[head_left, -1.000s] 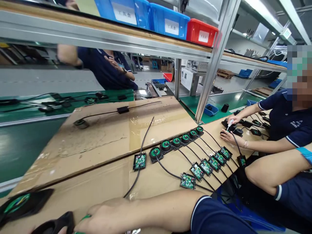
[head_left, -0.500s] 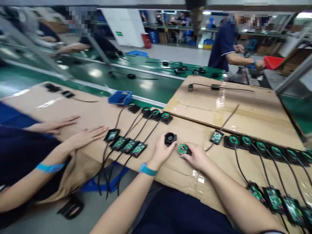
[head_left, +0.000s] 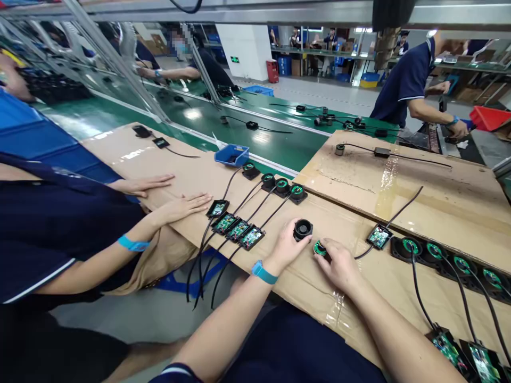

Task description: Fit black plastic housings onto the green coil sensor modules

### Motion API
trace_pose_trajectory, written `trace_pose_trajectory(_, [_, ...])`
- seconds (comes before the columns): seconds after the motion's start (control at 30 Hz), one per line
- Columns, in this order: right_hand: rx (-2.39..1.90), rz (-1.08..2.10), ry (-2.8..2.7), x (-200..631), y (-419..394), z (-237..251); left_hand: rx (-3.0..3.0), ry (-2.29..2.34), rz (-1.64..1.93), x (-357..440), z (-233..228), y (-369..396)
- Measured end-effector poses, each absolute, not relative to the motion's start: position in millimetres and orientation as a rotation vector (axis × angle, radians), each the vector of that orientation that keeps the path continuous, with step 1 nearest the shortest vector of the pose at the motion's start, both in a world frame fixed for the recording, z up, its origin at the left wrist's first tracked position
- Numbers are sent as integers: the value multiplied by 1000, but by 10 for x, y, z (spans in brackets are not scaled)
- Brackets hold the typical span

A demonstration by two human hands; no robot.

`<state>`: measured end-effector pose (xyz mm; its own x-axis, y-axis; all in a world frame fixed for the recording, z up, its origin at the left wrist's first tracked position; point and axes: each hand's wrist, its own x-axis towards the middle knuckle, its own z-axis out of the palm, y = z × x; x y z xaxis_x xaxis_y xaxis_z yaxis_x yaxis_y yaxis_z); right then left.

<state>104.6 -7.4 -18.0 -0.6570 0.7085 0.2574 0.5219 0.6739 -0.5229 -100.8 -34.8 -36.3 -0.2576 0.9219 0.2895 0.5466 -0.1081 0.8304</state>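
My left hand point(head_left: 284, 247) is closed around a black round housing point(head_left: 303, 229) with a square flange, its hollow side facing up. Close to its right, my right hand point(head_left: 339, 264) pinches a small round green circuit board point(head_left: 319, 248) by its edge. The two parts are apart, just above the cardboard. A black cable emerges near my right hand and runs to an open black box with a circuit board point(head_left: 379, 235). My right fingers partly hide the round board's underside.
Several wired housings and boxes point(head_left: 238, 230) lie to the left, and another row point(head_left: 463, 266) to the right. A co-worker's hands point(head_left: 187, 206) rest flat on the cardboard point(head_left: 339, 213). A blue bin point(head_left: 232, 155) stands near the green conveyor point(head_left: 275, 151). A metal beam point(head_left: 279, 11) crosses above.
The view has swung left, so everything appears farther right. Both my hands keep the same parts, side by side. The person at the back right has bent lower.
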Motion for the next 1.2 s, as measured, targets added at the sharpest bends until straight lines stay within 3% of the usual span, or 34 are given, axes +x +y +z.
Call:
trace_pose_trajectory(0.47, [-1098, 539, -2314, 1265, 56, -58, 1700, 1731, 1302, -983, -383, -327])
trace_pose_trajectory(0.77, [-900, 470, -2045, 1220, -53, 261, 1625, 1615, 1364, -687, -371, -425])
trace_pose_trajectory(1.2, [-891, 363, -2288, 1069, -167, 5, 1909, 1526, 1366, -604, -389, -563])
